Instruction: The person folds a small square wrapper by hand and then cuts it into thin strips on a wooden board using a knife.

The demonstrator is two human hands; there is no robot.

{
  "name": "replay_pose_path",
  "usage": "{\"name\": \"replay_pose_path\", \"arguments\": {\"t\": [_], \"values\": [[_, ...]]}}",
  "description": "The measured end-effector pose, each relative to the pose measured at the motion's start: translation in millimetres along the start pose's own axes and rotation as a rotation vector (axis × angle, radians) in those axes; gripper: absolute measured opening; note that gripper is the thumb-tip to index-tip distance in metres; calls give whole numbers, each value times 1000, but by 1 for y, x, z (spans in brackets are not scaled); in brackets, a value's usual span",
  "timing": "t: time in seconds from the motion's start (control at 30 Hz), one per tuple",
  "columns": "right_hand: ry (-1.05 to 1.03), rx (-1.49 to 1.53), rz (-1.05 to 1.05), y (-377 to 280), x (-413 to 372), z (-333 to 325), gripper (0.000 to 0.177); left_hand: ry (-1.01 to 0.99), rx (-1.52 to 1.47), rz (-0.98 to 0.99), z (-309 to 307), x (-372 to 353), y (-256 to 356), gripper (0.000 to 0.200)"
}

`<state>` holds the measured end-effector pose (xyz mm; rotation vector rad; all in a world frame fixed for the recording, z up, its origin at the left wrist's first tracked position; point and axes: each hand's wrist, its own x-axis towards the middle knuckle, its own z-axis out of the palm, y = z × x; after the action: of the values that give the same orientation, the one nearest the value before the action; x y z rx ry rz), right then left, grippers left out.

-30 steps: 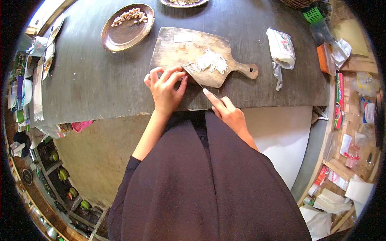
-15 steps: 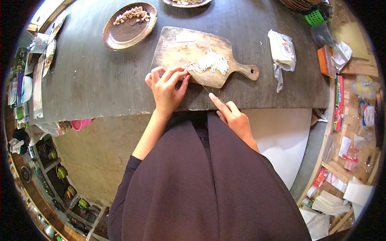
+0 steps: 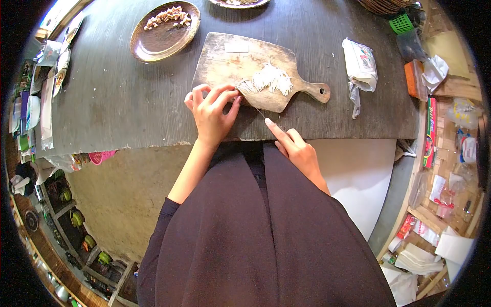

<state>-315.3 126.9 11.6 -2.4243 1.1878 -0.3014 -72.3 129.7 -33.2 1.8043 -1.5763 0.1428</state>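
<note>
My right hand (image 3: 295, 151) grips a knife (image 3: 260, 110), index finger stretched along it; its thin blade slants up and left over the front edge of a wooden cutting board (image 3: 220, 64). At that same edge my left hand (image 3: 210, 113) is curled, thumb and fingertips brought together beside the blade's tip. Whatever they pinch is too small and covered to make out. White, finely cut shreds (image 3: 273, 79) lie heaped on the board, with a few strands close to my left fingertips. Farther back on the board rests a flat white slab (image 3: 236, 47).
A brown plate (image 3: 153, 48) with small diced pieces stands at the back left, and another plate (image 3: 239, 4) shows at the far edge. Right of the board handle lies a white plastic packet (image 3: 359, 64). Shelves crowded with goods flank the dark table (image 3: 112, 102).
Hardly anything differs. Both hands and the knife keep almost the same position, and the whole view has shifted very slightly.
</note>
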Motion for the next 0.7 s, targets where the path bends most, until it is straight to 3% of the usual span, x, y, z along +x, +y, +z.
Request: {"name": "replay_pose_path", "arguments": {"t": [0.7], "values": [[42, -20, 39, 6, -6, -1, 65, 13, 11, -13, 1, -1, 2, 13]]}}
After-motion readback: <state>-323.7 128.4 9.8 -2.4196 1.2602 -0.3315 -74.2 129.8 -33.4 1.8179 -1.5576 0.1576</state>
